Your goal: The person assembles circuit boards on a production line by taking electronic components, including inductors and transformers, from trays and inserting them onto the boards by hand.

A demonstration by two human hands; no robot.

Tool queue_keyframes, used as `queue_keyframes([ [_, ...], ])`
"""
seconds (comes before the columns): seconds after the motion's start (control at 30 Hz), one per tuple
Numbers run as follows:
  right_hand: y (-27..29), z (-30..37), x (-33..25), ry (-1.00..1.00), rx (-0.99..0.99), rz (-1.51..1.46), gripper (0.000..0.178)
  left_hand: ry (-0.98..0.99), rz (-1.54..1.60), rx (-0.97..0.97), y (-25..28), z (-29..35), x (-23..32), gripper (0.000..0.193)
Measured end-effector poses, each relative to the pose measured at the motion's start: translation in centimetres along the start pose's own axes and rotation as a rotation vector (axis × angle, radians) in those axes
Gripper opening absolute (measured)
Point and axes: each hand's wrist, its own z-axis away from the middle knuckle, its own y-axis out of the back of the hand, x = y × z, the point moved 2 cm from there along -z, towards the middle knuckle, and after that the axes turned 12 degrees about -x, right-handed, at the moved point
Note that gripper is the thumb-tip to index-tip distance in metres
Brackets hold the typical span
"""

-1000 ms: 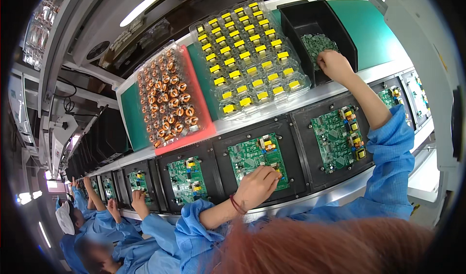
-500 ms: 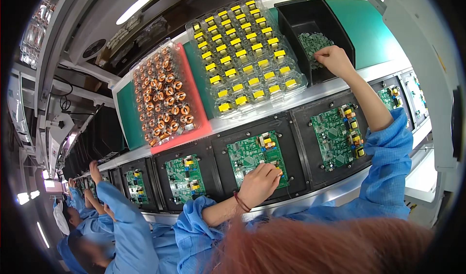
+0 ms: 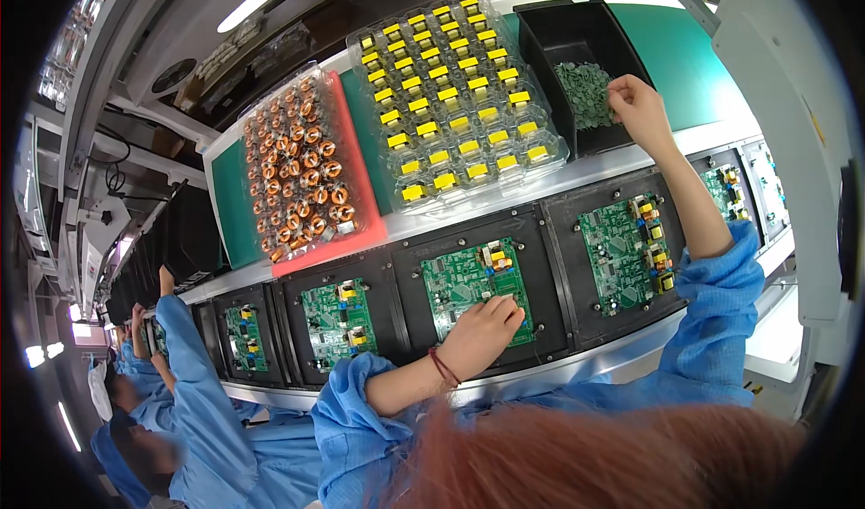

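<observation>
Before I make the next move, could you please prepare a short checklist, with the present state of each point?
1. Right hand at the black bin: ok, fingertips beside the heap of small green pieces.
2. Green piece between the right fingertips: cannot tell, too small.
3. Green circuit board within its black carrier: ok.
4. Left hand at this board: ok, over its lower part.
5. Clear view of the whole board: not ok, the left hand covers some of it.
6. Component in the left fingers: cannot tell.
</observation>
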Motion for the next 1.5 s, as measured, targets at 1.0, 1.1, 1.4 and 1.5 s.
queue_keyframes([
  [1.0,-12.9,13.2,-4.8,0.401,-0.684,0.338,0.011,0.937,-0.416,0.573,8.7,10.7,-17.9,0.033],
  [1.1,-12.9,13.2,-4.8,0.383,-0.692,0.317,0.011,0.893,-0.341,0.599,9.4,10.8,-18.0,0.030],
  [1.4,-12.1,12.4,-4.9,0.427,-0.716,0.381,0.010,0.855,-0.207,0.705,10.1,11.6,-18.9,0.028],
  [1.5,-11.7,12.4,-4.3,0.485,-0.742,0.355,0.012,0.890,-0.398,0.759,10.1,10.8,-17.7,0.031],
])
